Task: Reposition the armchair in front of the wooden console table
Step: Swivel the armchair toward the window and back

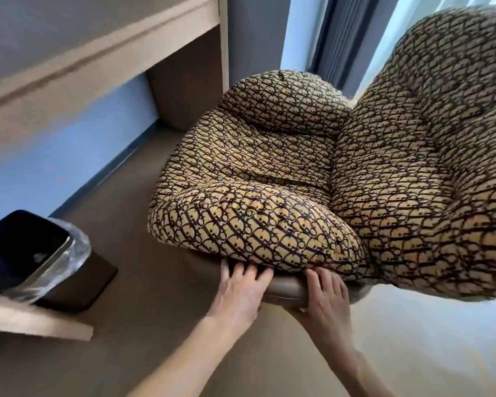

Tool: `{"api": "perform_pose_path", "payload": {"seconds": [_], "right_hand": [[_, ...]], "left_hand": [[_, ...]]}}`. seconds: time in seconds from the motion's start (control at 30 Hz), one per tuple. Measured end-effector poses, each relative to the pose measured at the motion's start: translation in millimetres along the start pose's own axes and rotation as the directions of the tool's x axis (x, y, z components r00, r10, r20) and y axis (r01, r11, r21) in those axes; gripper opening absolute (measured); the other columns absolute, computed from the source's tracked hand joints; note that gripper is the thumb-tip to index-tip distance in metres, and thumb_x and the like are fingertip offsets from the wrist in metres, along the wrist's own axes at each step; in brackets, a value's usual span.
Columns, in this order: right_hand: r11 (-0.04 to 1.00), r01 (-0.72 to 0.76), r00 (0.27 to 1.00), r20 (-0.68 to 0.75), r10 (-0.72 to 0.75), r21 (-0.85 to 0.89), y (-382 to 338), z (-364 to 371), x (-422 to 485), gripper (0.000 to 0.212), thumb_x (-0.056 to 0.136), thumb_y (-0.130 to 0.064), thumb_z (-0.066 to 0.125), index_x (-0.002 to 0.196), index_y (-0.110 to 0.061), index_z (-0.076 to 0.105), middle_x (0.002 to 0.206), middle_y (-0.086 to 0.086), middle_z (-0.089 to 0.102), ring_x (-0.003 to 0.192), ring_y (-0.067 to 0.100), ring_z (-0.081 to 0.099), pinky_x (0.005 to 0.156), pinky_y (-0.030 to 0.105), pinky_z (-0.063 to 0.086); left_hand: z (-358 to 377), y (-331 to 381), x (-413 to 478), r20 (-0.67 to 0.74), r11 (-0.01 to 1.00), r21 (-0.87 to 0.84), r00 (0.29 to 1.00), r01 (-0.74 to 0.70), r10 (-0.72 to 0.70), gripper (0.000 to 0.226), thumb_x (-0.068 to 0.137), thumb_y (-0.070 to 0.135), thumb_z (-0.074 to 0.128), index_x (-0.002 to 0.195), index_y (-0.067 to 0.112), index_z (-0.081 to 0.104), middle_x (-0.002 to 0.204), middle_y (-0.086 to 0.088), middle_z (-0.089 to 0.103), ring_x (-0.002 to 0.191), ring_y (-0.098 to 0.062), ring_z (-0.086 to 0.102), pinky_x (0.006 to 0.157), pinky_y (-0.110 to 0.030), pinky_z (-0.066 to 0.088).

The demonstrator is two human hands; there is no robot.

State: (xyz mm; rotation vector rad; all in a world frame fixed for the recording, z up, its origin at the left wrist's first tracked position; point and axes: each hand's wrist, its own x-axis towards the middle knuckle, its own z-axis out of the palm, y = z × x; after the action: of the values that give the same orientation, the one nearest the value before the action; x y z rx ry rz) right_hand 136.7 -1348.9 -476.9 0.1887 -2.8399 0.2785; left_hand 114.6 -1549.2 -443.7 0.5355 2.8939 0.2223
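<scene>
two hands grip the near edge of the armchair (269,179): the left hand (239,290) and the right hand (325,299) each curl their fingers over its brown base rim, just under the patterned cushion. the armchair stands on the floor (143,282) beside the wooden console table (103,55), near its right end panel. a lined bin (29,253) sits by the floor's left edge.

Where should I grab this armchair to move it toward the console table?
Take the armchair by the firm brown rim under the near cushion, from the near side, where the left hand and right hand sit; the puffy cushions would likely just squash.
</scene>
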Motion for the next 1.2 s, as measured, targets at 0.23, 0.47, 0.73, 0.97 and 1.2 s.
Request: {"api": "perform_pose_path", "payload": {"seconds": [0.23,0.47,0.73,0.97,1.2], "right_hand": [[1.0,-0.01,0.993,-0.116,0.011,0.003,-25.9,19.9,-5.8,0.073,0.064,-0.05,0.086,0.124,-0.024,0.052,0.113,-0.004,0.06,0.108,0.024,0.056,0.096,0.041,0.041],[0.998,-0.038,0.953,-0.299,0.049,0.044,-45.4,40.0,-14.9,0.066,0.074,-0.046,0.078,0.127,-0.025,0.047,0.116,-0.004,0.054,0.111,0.023,0.048,0.102,0.045,0.035],[0.997,-0.08,0.963,-0.261,0.073,-0.014,-46.4,32.3,-17.2,0.062,0.077,-0.046,0.078,0.122,-0.018,0.046,0.115,0.003,0.056,0.113,0.03,0.053,0.105,0.051,0.035],[0.989,-0.142,0.982,-0.13,0.135,-0.042,-51.6,20.0,-23.4,0.061,0.087,-0.044,0.068,0.134,-0.019,0.039,0.129,0.003,0.049,0.127,0.028,0.044,0.113,0.052,0.028],[0.982,-0.189,0.973,-0.14,0.184,-0.02,-74.9,28.2,-21.6,0.059,0.089,-0.041,0.068,0.135,-0.018,0.038,0.131,0.004,0.048,0.13,0.029,0.041,0.117,0.056,0.023]], "left_hand": [[28.8,-32.3,-2.8,-0.425,0.99,0.126,0.898,-0.069,0.116,0.088,0.06,0.03,0.095,0.133,0.025,0.045,0.112,-0.004,0.065,0.109,-0.032,0.063,0.106,-0.064,0.045],[42.9,-42.2,-6.8,-0.548,0.989,0.148,0.833,0.006,0.077,0.072,0.081,0.028,0.081,0.141,0.027,0.042,0.124,-0.007,0.056,0.122,-0.033,0.053,0.117,-0.059,0.034],[8.5,-29.0,-10.6,-0.289,0.996,0.083,0.957,0.012,0.012,0.075,0.079,0.037,0.083,0.142,0.031,0.042,0.128,-0.006,0.057,0.125,-0.035,0.051,0.113,-0.056,0.037],[13.9,-28.9,-17.5,-0.368,0.993,0.116,0.927,-0.034,0.075,0.055,0.084,0.034,0.079,0.129,0.027,0.05,0.118,-0.004,0.063,0.116,-0.032,0.06,0.101,-0.049,0.043],[17.8,-48.7,-21.2,-0.409,0.995,0.073,0.907,-0.074,0.097,0.045,0.086,0.025,0.077,0.124,0.024,0.054,0.114,-0.005,0.066,0.112,-0.033,0.062,0.106,-0.054,0.043]]}}
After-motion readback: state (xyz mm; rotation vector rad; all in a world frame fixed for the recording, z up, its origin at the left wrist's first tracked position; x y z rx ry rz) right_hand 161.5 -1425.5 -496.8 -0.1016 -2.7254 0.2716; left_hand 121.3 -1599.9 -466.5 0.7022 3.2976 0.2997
